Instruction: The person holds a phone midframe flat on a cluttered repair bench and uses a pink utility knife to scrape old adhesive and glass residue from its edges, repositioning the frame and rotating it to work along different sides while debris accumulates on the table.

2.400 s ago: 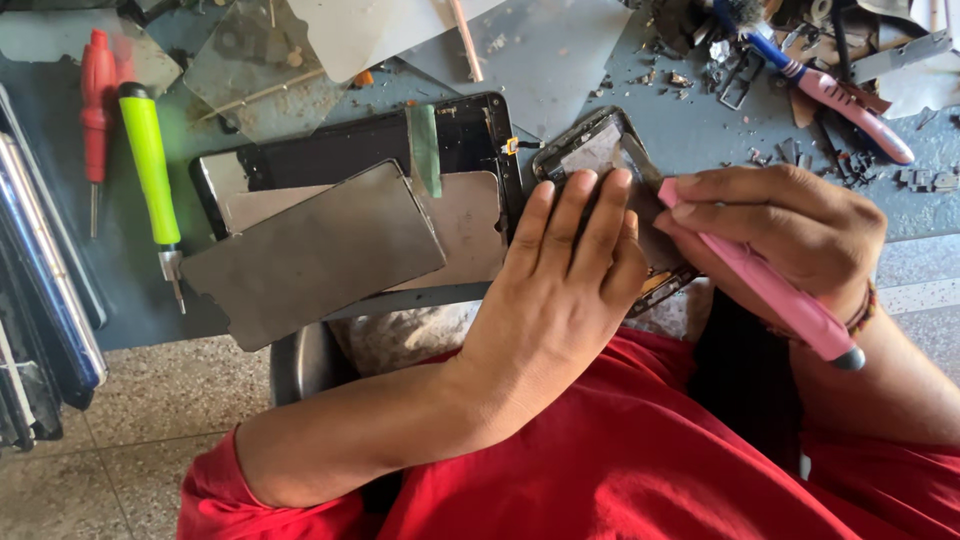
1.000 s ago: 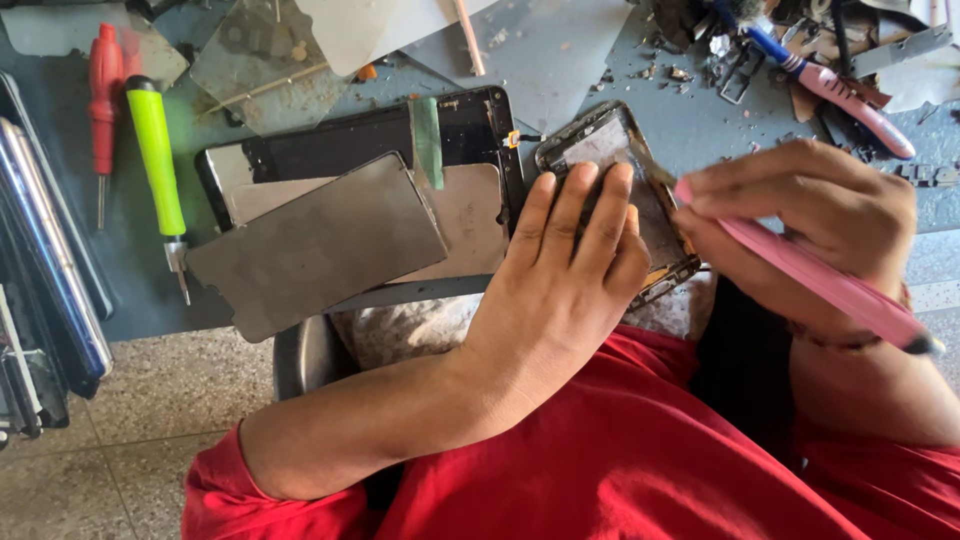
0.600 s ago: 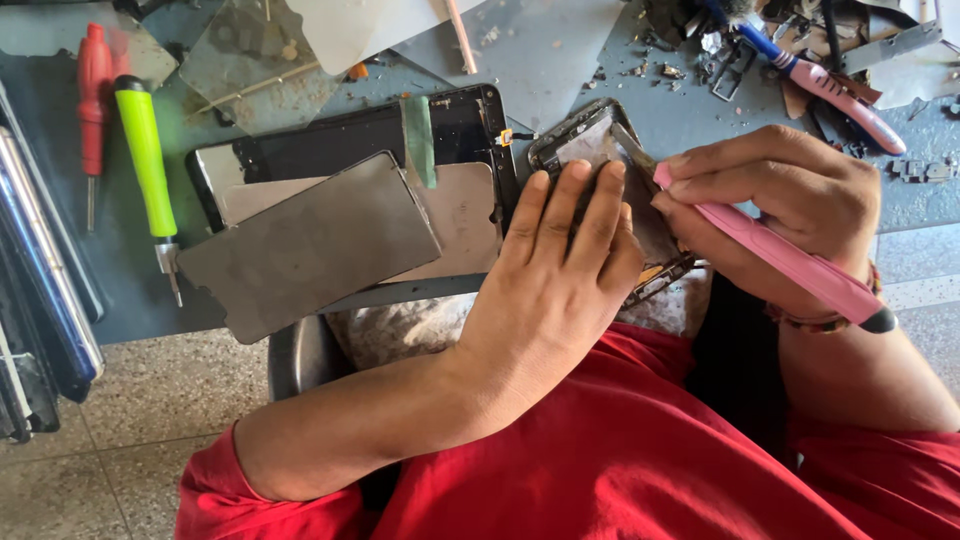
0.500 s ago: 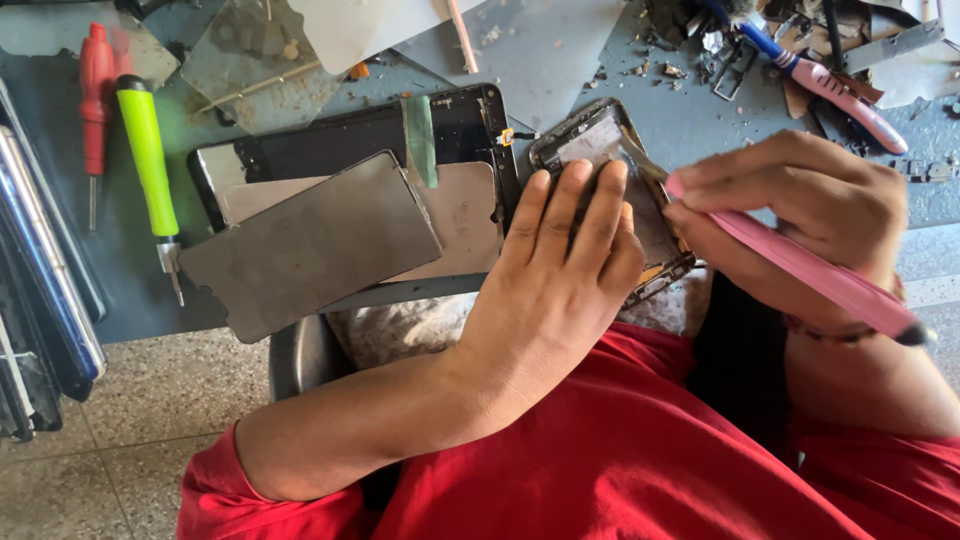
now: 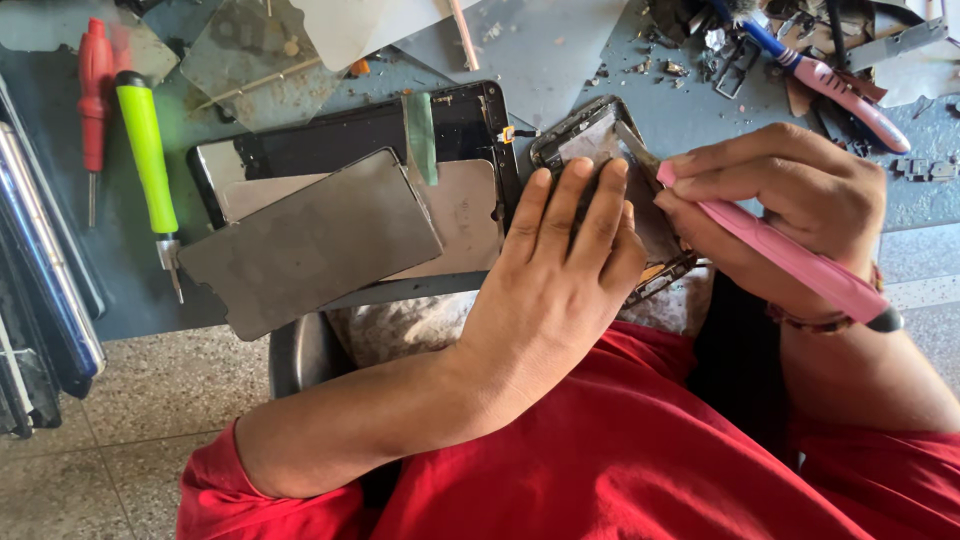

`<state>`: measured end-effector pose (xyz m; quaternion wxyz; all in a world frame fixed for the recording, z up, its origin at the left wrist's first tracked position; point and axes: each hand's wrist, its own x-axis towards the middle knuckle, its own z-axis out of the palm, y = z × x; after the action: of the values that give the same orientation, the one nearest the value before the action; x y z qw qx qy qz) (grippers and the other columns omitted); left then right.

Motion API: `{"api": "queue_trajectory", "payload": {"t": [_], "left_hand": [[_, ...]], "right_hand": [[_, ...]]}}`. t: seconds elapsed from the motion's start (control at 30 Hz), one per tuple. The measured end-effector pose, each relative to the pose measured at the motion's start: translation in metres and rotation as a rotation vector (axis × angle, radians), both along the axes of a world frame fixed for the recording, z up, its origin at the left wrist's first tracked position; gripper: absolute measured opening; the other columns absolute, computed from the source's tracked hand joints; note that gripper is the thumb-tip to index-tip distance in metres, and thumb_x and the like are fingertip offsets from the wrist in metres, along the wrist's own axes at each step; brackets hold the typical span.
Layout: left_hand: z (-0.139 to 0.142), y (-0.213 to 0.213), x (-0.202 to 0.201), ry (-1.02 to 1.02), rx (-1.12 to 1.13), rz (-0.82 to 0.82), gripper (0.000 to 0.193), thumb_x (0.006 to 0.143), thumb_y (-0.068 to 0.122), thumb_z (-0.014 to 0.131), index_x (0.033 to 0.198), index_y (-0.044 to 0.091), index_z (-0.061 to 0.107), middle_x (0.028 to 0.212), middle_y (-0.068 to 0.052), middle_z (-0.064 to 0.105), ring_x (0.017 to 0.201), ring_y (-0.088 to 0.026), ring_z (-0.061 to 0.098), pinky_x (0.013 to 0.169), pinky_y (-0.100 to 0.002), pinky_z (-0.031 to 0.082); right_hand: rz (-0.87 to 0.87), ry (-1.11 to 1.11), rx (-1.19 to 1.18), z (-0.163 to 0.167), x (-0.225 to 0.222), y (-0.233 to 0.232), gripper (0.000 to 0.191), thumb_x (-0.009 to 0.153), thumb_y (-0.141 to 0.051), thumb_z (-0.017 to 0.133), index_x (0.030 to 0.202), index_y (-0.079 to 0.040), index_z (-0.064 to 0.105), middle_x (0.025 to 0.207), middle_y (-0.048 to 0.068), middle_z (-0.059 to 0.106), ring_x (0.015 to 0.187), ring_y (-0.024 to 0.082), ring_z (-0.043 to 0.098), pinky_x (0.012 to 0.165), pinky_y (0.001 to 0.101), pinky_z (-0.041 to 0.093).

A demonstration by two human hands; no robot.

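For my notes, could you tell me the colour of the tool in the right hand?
Pink, in the head view: the tool.

Phone frame (image 5: 600, 135): dark, stripped, edges chipped, lying tilted at near edge of grey tabletop (image 5: 560, 50), partly over the lap; lower half hidden under left hand (image 5: 560, 270). Pink tool (image 5: 780, 250): slim, flat, dark cap at far end, held slanted in right hand (image 5: 790, 205), tip touching frame's right side.

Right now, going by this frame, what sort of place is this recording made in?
Probably a small phone repair bench. The left hand steadies an opened phone frame while the right hand works a pink tool on it; screwdrivers and loose screen panels lie about.
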<state>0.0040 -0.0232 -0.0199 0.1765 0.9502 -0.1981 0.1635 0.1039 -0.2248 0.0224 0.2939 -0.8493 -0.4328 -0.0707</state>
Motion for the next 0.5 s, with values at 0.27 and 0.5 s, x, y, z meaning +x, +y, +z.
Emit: {"api": "queue_trajectory", "payload": {"t": [0.27, 0.5], "left_hand": [[0.0, 0.0, 0.0, -0.008, 0.005, 0.003, 0.032, 0.102, 0.016, 0.059, 0.129, -0.001, 0.06, 0.15, -0.023, 0.053, 0.142, -0.039, 0.053, 0.124, -0.052, 0.039], [-0.001, 0.001, 0.0, -0.032, 0.016, 0.004, 0.032, 0.103, 0.017, 0.059, 0.129, -0.001, 0.059, 0.15, -0.023, 0.053, 0.141, -0.039, 0.053, 0.124, -0.053, 0.04]], "right_hand": [[0.103, -0.115, 0.034, 0.007, 0.007, 0.02, 0.017, 0.078, -0.002, 0.088, 0.086, 0.004, 0.073, 0.093, 0.018, 0.074, 0.081, 0.022, 0.076, 0.065, 0.0289, 0.063], [0.042, -0.055, -0.02, 0.012, 0.003, 0.02, 0.018, 0.082, -0.004, 0.088, 0.09, 0.001, 0.073, 0.095, 0.015, 0.074, 0.084, 0.021, 0.076, 0.066, 0.0273, 0.062]]}}
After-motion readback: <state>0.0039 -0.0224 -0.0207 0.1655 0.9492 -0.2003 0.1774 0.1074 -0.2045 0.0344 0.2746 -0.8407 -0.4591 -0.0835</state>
